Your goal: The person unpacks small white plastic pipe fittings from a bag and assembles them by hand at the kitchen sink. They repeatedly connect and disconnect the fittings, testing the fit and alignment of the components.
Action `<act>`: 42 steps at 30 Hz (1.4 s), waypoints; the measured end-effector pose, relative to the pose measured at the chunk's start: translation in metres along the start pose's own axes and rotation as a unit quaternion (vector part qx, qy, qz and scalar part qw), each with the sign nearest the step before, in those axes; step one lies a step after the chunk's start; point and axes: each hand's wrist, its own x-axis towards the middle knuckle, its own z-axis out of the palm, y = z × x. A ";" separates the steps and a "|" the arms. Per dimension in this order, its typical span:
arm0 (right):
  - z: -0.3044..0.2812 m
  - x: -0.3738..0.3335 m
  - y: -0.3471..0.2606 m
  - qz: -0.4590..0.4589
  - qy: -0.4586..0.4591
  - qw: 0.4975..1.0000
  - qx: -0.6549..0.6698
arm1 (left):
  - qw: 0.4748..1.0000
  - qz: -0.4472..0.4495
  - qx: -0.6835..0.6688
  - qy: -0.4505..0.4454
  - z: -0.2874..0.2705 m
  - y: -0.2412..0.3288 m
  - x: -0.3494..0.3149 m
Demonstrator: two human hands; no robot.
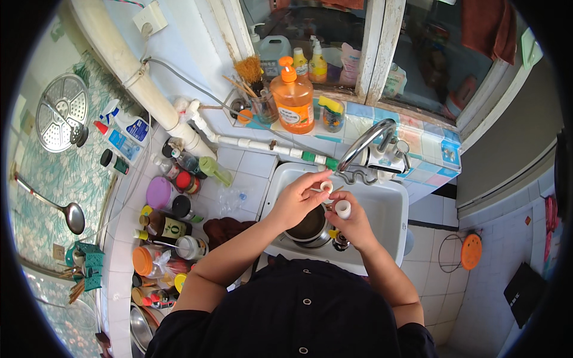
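Over the sink, my left hand (298,197) pinches a small round white cap (326,187) between thumb and fingers. Close by on its right, my right hand (353,222) is closed around a small white bottle (342,206), its round open mouth facing up. The two pieces are apart. Below my hands a metal pot (310,243) with dark contents sits in the white sink (391,209), partly covered by my left hand and forearm. Something with a yellow part and a dark round end (340,240) shows beside the pot, under my right hand; its kind is unclear.
A curved metal faucet (367,138) arches above the sink. Behind stand an orange pump bottle (292,98) and a glass with a yellow sponge (332,113). Several jars and bottles (170,227) crowd the left counter. A white pipe (239,142) runs along the back wall.
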 end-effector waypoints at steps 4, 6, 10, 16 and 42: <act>-0.004 0.001 -0.004 -0.005 0.051 0.999 0.000 | 0.997 -0.060 -0.045 0.022 -0.004 -0.035 0.021; -0.008 0.001 -0.005 -0.011 0.061 0.998 0.003 | 0.995 -0.092 -0.028 0.011 -0.003 -0.040 0.030; -0.011 0.000 -0.012 0.016 0.079 0.995 0.065 | 0.998 -0.056 -0.013 -0.006 0.002 -0.040 0.042; -0.017 0.002 -0.014 -0.014 0.094 0.995 0.008 | 0.999 -0.017 -0.031 0.020 0.008 -0.044 0.046; -0.005 0.060 0.002 0.026 0.028 0.993 0.114 | 0.985 -0.102 -0.118 -0.072 0.000 -0.041 0.056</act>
